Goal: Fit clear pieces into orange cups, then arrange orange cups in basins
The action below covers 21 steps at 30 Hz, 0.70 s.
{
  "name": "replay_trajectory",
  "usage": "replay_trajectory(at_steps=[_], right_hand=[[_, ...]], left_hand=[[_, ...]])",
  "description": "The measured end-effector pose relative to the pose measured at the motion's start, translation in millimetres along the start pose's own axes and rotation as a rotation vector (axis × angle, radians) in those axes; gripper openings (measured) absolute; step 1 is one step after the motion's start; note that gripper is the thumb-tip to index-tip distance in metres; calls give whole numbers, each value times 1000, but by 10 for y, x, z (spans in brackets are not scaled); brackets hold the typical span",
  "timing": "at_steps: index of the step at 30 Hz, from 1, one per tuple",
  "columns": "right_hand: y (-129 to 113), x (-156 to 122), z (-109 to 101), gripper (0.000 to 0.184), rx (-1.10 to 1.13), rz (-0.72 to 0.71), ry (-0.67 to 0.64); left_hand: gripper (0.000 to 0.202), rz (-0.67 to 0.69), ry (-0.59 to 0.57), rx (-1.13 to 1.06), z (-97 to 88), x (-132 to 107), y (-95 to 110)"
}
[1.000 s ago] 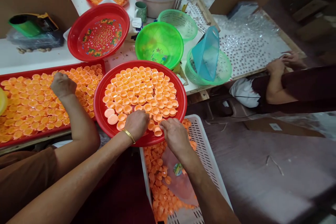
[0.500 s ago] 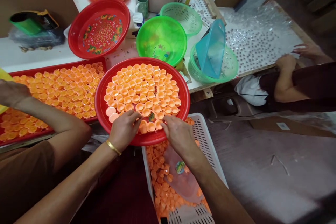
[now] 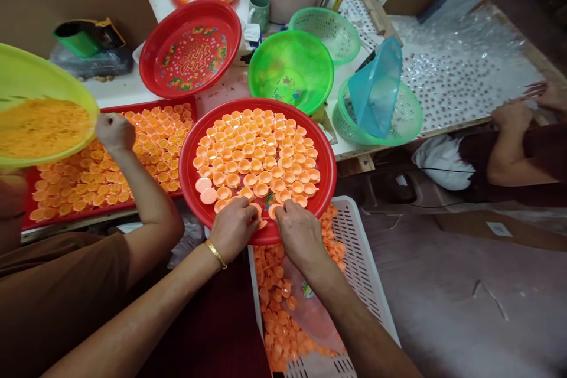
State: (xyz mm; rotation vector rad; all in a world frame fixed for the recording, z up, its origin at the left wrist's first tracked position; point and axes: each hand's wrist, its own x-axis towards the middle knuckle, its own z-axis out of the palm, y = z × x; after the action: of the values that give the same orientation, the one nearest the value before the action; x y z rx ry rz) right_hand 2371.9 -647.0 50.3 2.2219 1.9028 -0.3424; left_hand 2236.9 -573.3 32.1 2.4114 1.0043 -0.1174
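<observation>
Small round orange plastic cups (image 3: 252,165) with little tabs stand in close rows inside a round red tray (image 3: 325,183). At the tray's near edge, my left hand (image 3: 234,229) has its fingers closed on an orange cup (image 3: 258,214). Just to its right, my right hand (image 3: 299,233) pinches another cup (image 3: 273,211); its fingertips are partly hidden behind the knuckles. Two cups (image 3: 206,189) at the left of the tray lie face down. Below my forearms, a white slotted basket (image 3: 358,260) holds a heap of loose orange cups (image 3: 281,307).
On the left, a co-worker's hand (image 3: 116,133) holds a yellow basin (image 3: 48,80) of orange bits above a red rectangular tray (image 3: 188,107) of cups. Behind stand a red patterned tray (image 3: 190,50), a green basin (image 3: 290,68) and a blue scoop (image 3: 376,91). Another person's hands (image 3: 514,115) work at right.
The view has shifted, so things sit further right. My hands have drawn closer together, and the front row of cups between them is reduced. The co-worker's yellow basin has come into view.
</observation>
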Motion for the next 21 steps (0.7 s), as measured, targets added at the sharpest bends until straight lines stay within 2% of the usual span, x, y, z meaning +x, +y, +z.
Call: replay_trajectory(at_steps=[6,9,13,17,21], right_hand=[[65,37,-21,13,-49,9,-7],[66,10,-61,12,22,48,3],[35,16,-94,20,173,2,28],[-18,128,-64,16,109,-128,6],[-5,170,-45,12,66,-131,32]], left_hand=[[18,150,144,205,88,-35,193],[16,185,218,180,128,-87,260],[21,158,324,114,193,-204,181],[17,219,362,164,272,-300,101],[13,206,381,84,277,-415,96]])
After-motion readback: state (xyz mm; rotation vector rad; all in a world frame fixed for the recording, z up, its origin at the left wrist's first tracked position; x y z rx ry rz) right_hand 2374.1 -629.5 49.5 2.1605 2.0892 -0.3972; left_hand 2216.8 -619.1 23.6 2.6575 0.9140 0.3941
